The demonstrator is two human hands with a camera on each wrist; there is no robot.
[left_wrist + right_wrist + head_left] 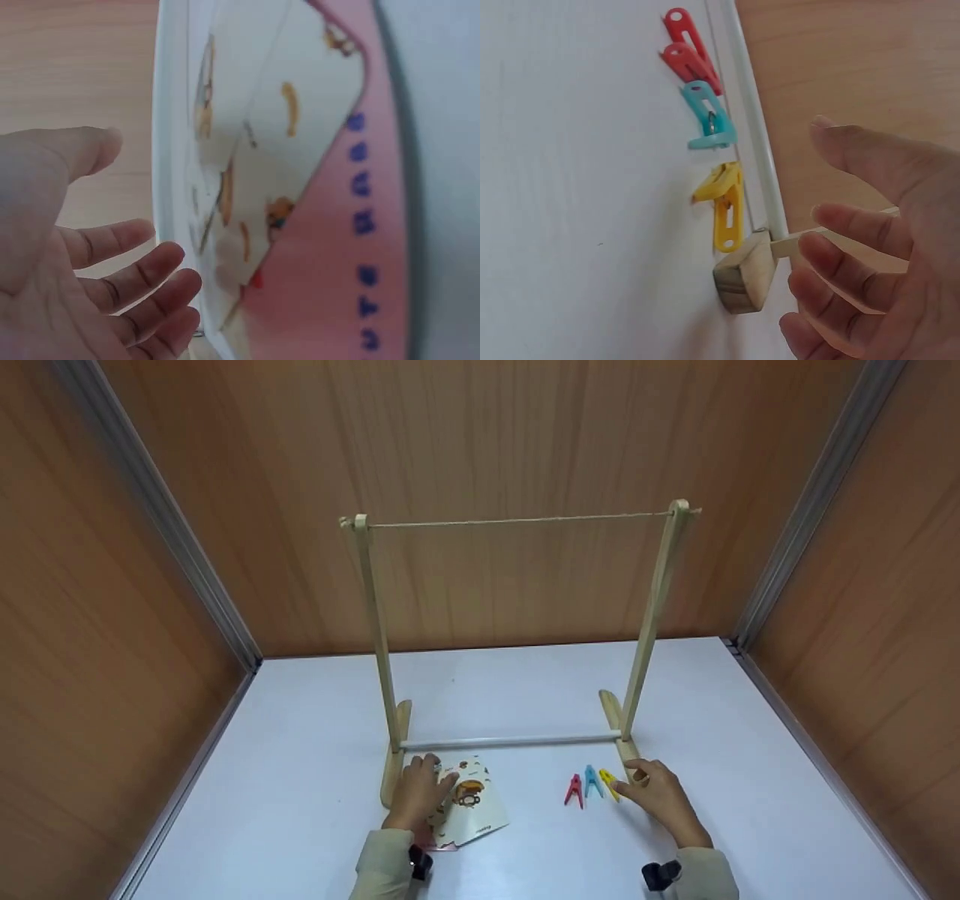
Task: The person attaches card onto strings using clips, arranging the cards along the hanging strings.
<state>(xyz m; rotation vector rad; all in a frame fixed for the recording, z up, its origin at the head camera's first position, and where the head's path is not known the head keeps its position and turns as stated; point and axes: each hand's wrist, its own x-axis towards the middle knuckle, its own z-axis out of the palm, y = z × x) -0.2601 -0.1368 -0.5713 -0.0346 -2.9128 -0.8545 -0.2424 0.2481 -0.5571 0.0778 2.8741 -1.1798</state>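
Over the left part of a white folded card or paper [486, 811] with brown cartoon prints, my left hand [420, 795] hovers with relaxed fingers; whether it touches is unclear in the head view. A pink printed piece [322, 307] with blue letters shows under the white one in the left wrist view, and the left fingers look apart from both. My right hand [664, 796] is held loosely beside a yellow clothespin [729, 206], its fingers gripping nothing. Left of that lie a blue clothespin [593, 781] and a red clothespin [574, 792].
A wooden rack stands behind the hands, with a left post [379, 637], a right post [651, 622] and a string [517, 521] tied between their tops. A pale crossbar [510, 742] joins its feet low down. Wooden panels [525, 585] enclose the white table [300, 750].
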